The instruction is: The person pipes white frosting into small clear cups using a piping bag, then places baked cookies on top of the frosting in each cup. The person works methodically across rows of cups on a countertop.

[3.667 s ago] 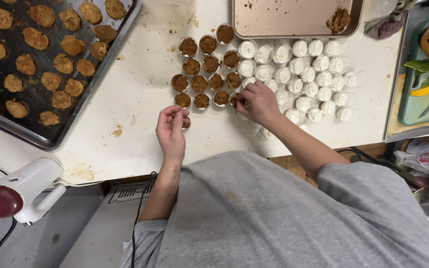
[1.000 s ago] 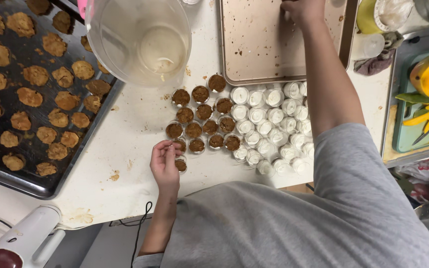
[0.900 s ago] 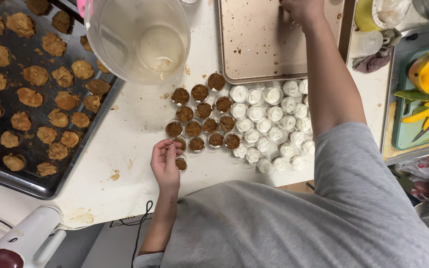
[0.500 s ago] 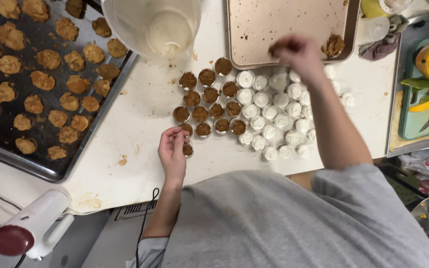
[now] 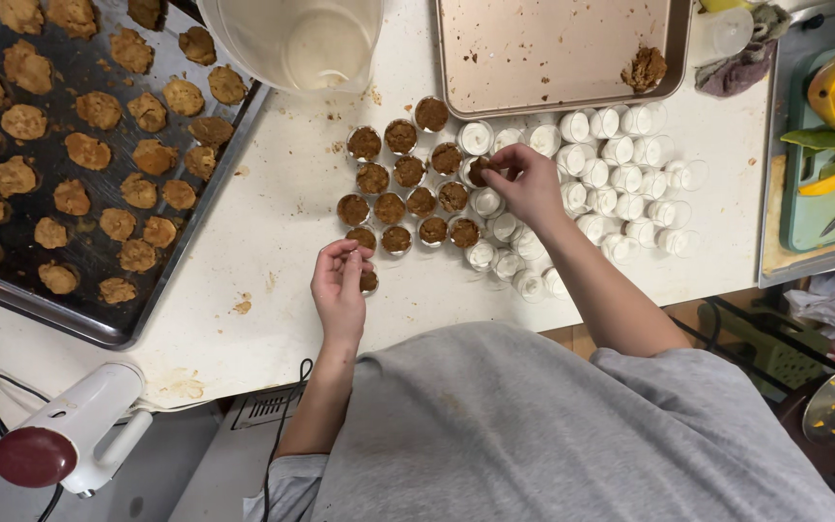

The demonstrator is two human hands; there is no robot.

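1. A second ago the right hand point(image 5: 526, 184) was stretched far up over the copper-coloured tray point(image 5: 553, 53); it is now back down on the cluster of small cups, so a fresh bit of brown crumb has evidently come down with it — the filling round carries on.
2. Right hand: fingers pinched narrow on a brown crumb piece point(image 5: 478, 172), held right over a cream-filled cup at the border between the topped cups and the plain ones.
3. Left hand point(image 5: 340, 282): unmoved since the earlier views, fingers curled close around one small crumb-topped cup point(image 5: 368, 280) just below the cluster, on the white counter point(image 5: 282, 208).
4. The brown-topped cups point(image 5: 408, 188) lie between the two hands and a little above the left; the white cream cups point(image 5: 620, 179) spread out past the right hand, on its far side.
5. A last lump of crumb point(image 5: 647, 68) sits in the tray's corner, well apart from both hands.
6. Around them — a dark baking sheet of cookies point(image 5: 79, 145) to the left, a clear plastic jug point(image 5: 297, 39) above, a white hand mixer point(image 5: 70, 435) at the counter's edge.
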